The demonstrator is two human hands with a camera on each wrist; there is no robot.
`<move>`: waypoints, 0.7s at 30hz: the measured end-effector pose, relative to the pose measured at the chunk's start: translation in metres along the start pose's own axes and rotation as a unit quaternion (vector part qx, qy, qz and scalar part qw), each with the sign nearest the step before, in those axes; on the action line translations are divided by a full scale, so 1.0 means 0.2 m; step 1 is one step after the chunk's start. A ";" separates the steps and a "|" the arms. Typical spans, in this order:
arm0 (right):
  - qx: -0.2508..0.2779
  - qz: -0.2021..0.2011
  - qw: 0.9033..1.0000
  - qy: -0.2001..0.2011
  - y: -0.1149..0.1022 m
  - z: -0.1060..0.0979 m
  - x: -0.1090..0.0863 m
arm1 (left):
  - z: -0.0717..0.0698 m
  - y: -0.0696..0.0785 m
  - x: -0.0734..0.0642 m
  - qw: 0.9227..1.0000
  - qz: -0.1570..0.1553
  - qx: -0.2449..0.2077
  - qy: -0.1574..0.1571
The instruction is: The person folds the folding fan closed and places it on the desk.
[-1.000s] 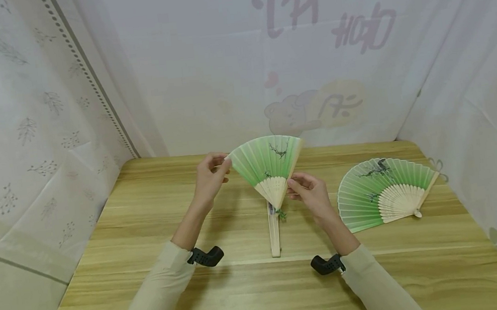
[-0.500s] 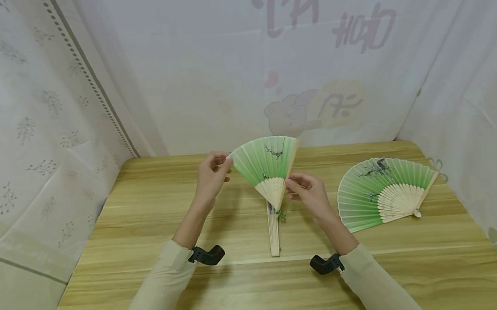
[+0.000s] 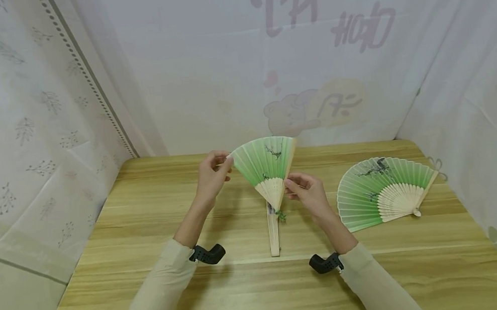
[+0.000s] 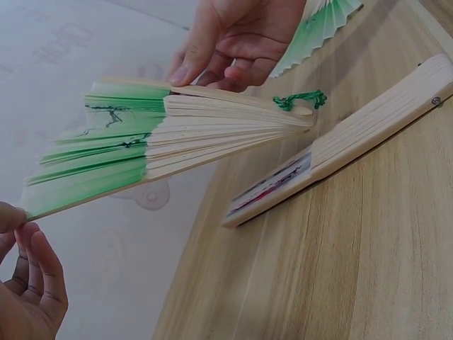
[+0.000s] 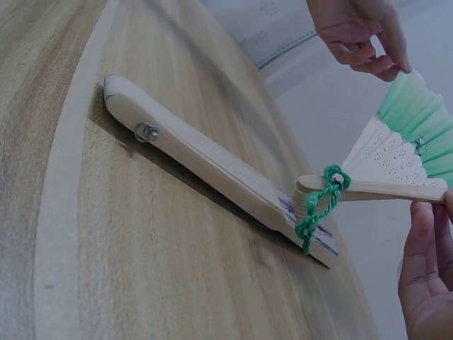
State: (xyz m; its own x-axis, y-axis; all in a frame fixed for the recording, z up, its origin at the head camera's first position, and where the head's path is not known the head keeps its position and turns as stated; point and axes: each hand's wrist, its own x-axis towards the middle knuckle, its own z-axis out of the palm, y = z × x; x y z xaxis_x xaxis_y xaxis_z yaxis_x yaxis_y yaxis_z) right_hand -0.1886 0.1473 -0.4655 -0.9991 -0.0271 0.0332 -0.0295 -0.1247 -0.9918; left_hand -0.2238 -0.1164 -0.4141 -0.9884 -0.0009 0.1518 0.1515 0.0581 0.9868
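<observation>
A partly spread green folding fan (image 3: 264,166) with pale wooden ribs is held up between both hands. My left hand (image 3: 212,176) pinches the upper left corner of its leaf, thumb against fingers. On the other side my right hand (image 3: 309,191) pinches the right outer rib, partway up from the pivot. A green cord (image 5: 327,205) is tied at the pivot end. Below it, a closed folding fan (image 4: 382,120) with wooden sticks and a strip of dark and red pattern lies on the table; its far end is behind the raised fan in the head view.
Another green folding fan (image 3: 384,191), spread wide with a dark branch print, lies at the right of the wooden table (image 3: 254,296). Printed cloth curtains (image 3: 203,69) hang behind and along both sides. A black wrist camera (image 3: 209,255) is strapped to each forearm.
The right hand has shifted slightly left with the right edge of the raised fan, narrowing its spread a little. The left hand keeps its pinch almost in place.
</observation>
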 end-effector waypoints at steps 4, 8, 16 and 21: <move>-0.001 -0.003 1.000 -0.005 0.00 0.00 0.00 | 0.01 0.00 0.00 1.000 0.000 -0.001 -0.001; -0.003 -0.007 1.000 -0.009 0.01 0.01 0.00 | 0.01 0.00 0.00 1.000 -0.001 -0.001 0.000; -0.006 -0.012 1.000 -0.009 0.01 0.02 0.00 | 0.01 0.00 0.01 1.000 -0.001 -0.002 -0.001; -0.014 -0.012 1.000 -0.013 0.00 0.02 0.00 | 0.02 -0.01 0.01 1.000 -0.002 -0.004 0.002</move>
State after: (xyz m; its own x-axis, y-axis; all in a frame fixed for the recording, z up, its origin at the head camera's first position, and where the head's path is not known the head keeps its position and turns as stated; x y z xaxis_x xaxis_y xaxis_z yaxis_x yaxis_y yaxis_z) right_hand -0.1891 0.1424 -0.4646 -0.9970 -0.0509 0.0589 -0.0537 -0.0976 -0.9938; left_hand -0.2266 -0.1130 -0.4162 -0.9891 -0.0051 0.1473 0.1468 0.0496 0.9879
